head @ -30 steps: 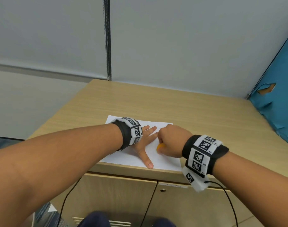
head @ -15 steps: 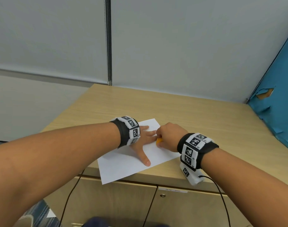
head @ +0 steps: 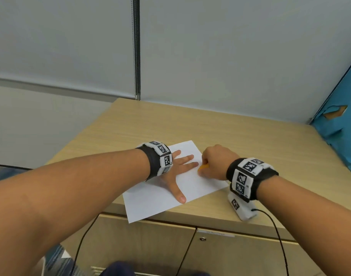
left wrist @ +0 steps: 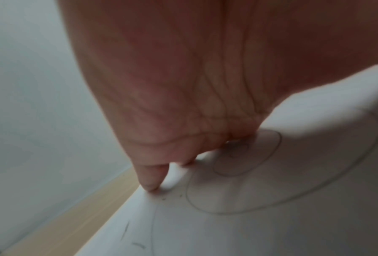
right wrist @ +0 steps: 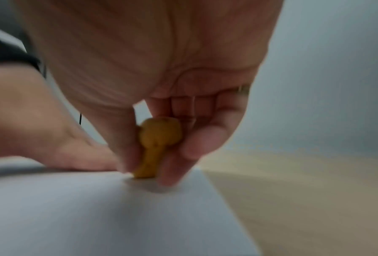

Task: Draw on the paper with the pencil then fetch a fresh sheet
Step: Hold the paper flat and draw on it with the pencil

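Head view showed the white paper [head: 190, 186] lying skewed on the wooden cabinet top [head: 230, 136], its near left corner jutting out past the front edge. The left hand [head: 176, 172] lay flat on the sheet, fingers straight and spread, the thumb pointing back toward the near edge and the fingertips reaching almost to the right hand [head: 216, 162]. That right hand was curled into a loose fist at the sheet's right side, thumb and fingers pinching a yellow-orange pencil [head: 203, 167], of which only a short stub showed between them. From the right wrist camera the pencil [right wrist: 155, 147] stood nearly upright, the thumb on its left, the fingers [right wrist: 197, 143] on its right, and its lower end met the paper [right wrist: 96, 216] close to the sheet's edge; blur hid the tip itself, so whether it actually touched could not be judged for certain. Left wrist footage showed the palm pressed on the paper [left wrist: 271, 216], with faint pencilled rings [left wrist: 249, 155], one inside another, under and beside the fingers, plus a few stray marks.
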`<state>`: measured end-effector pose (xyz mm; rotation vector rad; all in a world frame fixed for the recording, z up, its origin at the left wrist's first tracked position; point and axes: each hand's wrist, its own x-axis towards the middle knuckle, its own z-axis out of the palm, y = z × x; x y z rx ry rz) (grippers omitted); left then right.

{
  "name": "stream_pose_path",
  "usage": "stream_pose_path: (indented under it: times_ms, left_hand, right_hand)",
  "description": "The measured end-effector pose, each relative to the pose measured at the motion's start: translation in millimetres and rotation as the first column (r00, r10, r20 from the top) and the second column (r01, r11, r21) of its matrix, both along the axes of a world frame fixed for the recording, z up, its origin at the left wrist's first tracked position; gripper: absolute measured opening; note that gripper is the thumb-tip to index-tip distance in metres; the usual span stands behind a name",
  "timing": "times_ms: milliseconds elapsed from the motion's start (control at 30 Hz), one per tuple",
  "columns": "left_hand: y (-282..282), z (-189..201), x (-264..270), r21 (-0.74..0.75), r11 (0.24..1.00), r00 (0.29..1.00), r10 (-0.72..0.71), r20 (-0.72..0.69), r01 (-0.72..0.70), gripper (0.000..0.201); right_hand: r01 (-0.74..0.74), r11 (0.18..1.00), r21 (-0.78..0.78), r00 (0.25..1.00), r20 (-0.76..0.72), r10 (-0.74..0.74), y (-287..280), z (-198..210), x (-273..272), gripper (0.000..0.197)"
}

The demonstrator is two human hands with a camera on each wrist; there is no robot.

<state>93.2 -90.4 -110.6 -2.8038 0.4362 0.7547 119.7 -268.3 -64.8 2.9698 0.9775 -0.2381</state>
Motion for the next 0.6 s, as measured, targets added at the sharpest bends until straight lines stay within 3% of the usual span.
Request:
stream_pose_path:
  times_ms: [67, 200, 367, 500, 600]
  left_hand:
    - [1, -3, 1, 0.002, 1.0, 1.0, 0.001, 0.006, -0.001, 0.138]
    - [2, -2, -1, -0.019, 1.0, 1.0, 0.025, 0.006, -0.025, 0.132]
    - [1, -2, -2, -0.023, 0.999, 1.0, 0.024, -0.007, -0.025, 0.134]
    - [0, 3, -4, 0.023, 0.999, 0.999, 0.04, -0.008, -0.039, 0.138]
    - [1, 0, -4, 0.008, 1.0, 1.0, 0.026, -0.002, -0.026, 0.139]
  right_hand:
    - [-0.019, 0.999, 0.039, 1.0, -0.008, 0.02, 4, -5, -4, 0.023]
    - [-0.209, 0.976, 0.067, 0.968, -0.128, 0.217, 15, -8, -41, 0.024]
    - [-0.014, 0.999, 0.045, 1.0, -0.022, 0.015, 13, -1, 2, 0.024]
    - [-0.212, 0.977, 0.007, 0.973, -0.094, 0.212, 27, -10, -44, 0.019]
    - [-0.184, 0.983, -0.009, 0.979, -0.091, 0.182, 18, -8, -30, 0.021]
